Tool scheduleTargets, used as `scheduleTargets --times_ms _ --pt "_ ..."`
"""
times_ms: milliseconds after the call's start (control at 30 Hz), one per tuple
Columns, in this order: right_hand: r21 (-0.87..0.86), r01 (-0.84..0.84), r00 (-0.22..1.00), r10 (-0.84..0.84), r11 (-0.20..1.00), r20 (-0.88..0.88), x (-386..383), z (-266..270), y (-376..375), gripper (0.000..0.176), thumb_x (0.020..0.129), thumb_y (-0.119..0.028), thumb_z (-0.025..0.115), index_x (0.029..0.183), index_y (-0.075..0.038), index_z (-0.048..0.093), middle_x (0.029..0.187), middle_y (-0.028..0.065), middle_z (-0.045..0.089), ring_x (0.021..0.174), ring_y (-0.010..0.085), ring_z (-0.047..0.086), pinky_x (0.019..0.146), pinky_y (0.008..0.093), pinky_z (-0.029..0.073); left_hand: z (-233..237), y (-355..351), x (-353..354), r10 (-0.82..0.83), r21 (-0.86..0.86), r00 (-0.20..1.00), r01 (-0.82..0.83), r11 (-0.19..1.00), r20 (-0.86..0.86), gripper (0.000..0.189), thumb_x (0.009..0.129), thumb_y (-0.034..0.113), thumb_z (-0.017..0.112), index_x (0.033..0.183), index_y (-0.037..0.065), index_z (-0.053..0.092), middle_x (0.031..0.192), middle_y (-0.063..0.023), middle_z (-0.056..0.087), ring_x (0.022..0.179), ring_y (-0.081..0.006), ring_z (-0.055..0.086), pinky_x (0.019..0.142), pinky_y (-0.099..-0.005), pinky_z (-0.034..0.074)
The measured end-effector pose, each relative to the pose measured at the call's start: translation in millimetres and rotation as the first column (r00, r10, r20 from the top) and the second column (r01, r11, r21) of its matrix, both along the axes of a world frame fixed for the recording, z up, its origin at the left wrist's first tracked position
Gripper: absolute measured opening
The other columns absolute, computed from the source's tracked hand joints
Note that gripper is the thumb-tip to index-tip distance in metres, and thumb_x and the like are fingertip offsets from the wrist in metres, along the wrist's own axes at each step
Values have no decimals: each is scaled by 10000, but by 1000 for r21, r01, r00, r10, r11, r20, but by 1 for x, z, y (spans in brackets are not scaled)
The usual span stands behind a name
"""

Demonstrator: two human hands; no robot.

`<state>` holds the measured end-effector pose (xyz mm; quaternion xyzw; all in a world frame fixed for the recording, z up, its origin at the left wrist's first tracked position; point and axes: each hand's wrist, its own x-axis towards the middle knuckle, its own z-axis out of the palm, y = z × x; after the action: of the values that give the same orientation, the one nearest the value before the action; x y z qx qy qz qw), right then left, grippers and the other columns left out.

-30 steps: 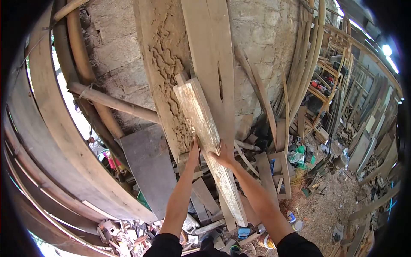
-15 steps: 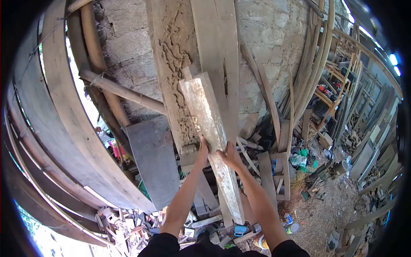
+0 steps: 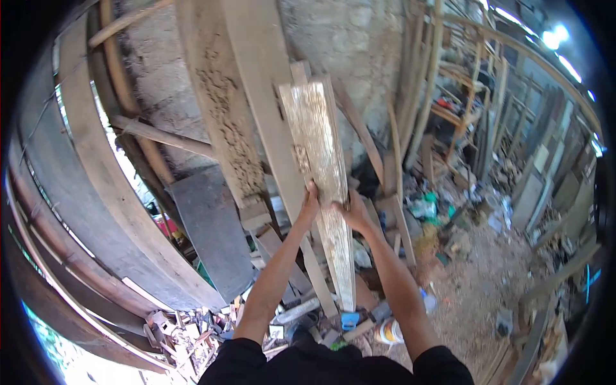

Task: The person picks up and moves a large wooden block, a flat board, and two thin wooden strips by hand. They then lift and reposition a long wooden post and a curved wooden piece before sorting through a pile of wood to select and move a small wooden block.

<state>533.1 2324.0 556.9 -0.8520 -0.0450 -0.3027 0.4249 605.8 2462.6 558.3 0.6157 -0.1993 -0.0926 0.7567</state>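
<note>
I hold a weathered wooden beam (image 3: 319,141) out in front of me, with flaking pale paint and a narrow tenon (image 3: 299,72) at its upper end. It slants a little, its tapered lower end pointing toward my body. My left hand (image 3: 309,204) is closed on the beam's left edge, thumb up along the side. Gripping the right edge at about the same height is my right hand (image 3: 354,210), its thumb across the top face. The fingers beneath the beam are hidden.
Tall planks (image 3: 256,83) lean on the block wall behind the beam. A dark grey board (image 3: 212,231) stands at the left. Scrap wood and a white tub (image 3: 389,332) lie near my feet. Bamboo poles (image 3: 420,83) and stacked boards (image 3: 545,160) line the right side.
The view has turned to the right, so the wall planks shift left. Still in both hands, the beam has swung more upright and shows more of its broad face.
</note>
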Motion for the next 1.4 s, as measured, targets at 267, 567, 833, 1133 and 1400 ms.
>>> scheduleTargets --times_ms 267,567,833,1133,1400 --pt "1 209 973 -208 978 98 -98 -28 -74 626 773 -441 590 1131 29 383 1038 203 498 986 329 486 839 387 370 -9 -73 -65 -262 86 956 252 964 136 588 910 491 262 1242 15 357 1196 -125 441 1099 -186 402 926 -309 321" --pt "216 312 948 -317 925 -16 -186 -19 -98 621 793 -352 613 1199 26 334 1057 158 497 962 212 492 822 328 391 -40 -132 -102 -523 220 821 480 849 227 514 896 482 354 1082 12 449 920 -107 520 892 -147 456 791 -281 360" --pt "353 487 858 -513 799 -21 -180 -1 -79 616 761 -282 665 1203 18 360 1057 145 526 979 189 501 835 316 399 -128 -166 -74 -635 133 729 624 770 255 575 895 519 285 1067 0 462 913 -95 521 855 -175 469 785 -298 372" --pt "387 742 605 -795 548 -34 -139 -41 -80 756 720 -559 576 1179 15 397 1093 229 521 1034 319 510 861 383 385 -135 -193 -78 -578 -57 762 617 785 292 753 848 613 229 1115 -53 458 1021 -163 537 955 -249 515 809 -360 393" --pt "621 601 572 -813 503 105 -158 -52 -45 710 751 -454 607 1221 23 372 1073 162 532 1005 202 487 865 323 373 -128 -174 -108 -620 -3 688 671 742 376 746 848 592 274 1100 -83 465 961 -233 560 883 -355 556 716 -413 426"
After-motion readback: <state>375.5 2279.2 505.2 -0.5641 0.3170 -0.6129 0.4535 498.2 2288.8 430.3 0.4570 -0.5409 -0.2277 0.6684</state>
